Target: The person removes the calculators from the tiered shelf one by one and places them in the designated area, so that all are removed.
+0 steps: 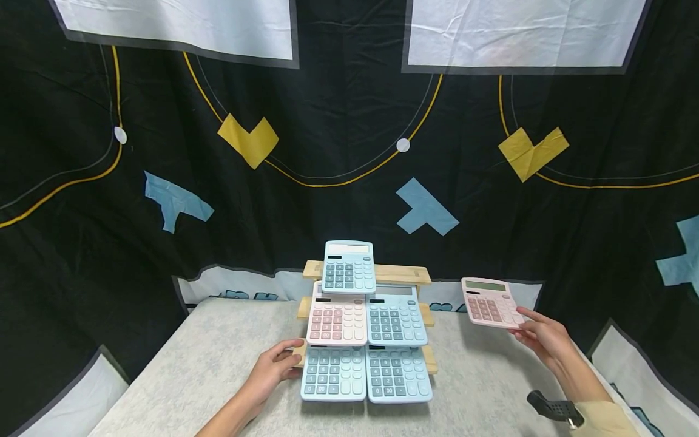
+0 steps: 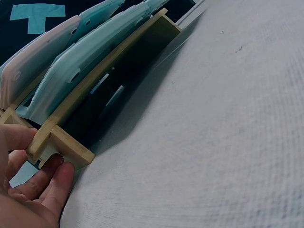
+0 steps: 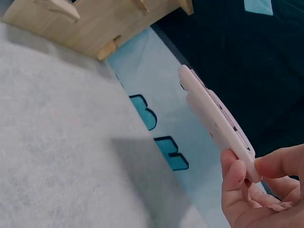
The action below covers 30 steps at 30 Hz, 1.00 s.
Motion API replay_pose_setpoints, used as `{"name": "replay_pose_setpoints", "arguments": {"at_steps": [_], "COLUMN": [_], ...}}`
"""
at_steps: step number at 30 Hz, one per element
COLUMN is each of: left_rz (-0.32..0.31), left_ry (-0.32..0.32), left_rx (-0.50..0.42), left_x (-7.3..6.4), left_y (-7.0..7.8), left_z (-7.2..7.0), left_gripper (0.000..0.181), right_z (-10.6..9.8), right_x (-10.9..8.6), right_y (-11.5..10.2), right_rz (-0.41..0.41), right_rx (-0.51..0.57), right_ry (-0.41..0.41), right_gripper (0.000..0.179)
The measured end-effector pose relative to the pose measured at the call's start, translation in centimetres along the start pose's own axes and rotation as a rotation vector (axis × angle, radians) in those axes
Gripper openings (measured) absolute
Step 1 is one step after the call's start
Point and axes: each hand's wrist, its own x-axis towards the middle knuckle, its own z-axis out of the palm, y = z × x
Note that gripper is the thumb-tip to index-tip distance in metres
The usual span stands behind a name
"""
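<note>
A tiered wooden rack point(image 1: 401, 274) stands on the table, and my left hand point(image 1: 272, 369) grips the left end of its lowest tier, thumb and fingers around the wood point(image 2: 71, 145) in the left wrist view. My right hand point(image 1: 548, 343) pinches a pink calculator point(image 1: 490, 302) by its lower corner, held in the air right of the rack; the right wrist view shows this calculator point(image 3: 216, 123) edge-on. On the rack, a blue calculator point(image 1: 348, 267) leans at the top left. The middle tier bears a pink calculator point(image 1: 337, 318) beside a blue calculator point(image 1: 397, 318). Two blue calculators point(image 1: 334, 373) fill the bottom tier.
The grey tabletop point(image 1: 218, 340) spreads to both sides of the rack. Behind it hangs a black cloth point(image 1: 306, 224) with yellow and blue shapes. White cloth borders point(image 1: 246, 282) run along the table's back edge. A dark strap point(image 1: 551, 408) is on the right wrist.
</note>
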Motion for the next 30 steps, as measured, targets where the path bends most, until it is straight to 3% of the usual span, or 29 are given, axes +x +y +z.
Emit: {"name": "replay_pose_setpoints", "arguments": {"at_steps": [30], "left_rz": [0.001], "left_ry": [0.006], "left_rx": [-0.009], "left_x": [0.0], "left_y": [0.0], "left_z": [0.0], "left_gripper": [0.041], "right_z": [-2.8], "right_x": [2.0], "right_y": [4.0], "right_rz": [0.046], "right_rx": [-0.072], "right_ry": [0.140], "right_gripper": [0.063]}}
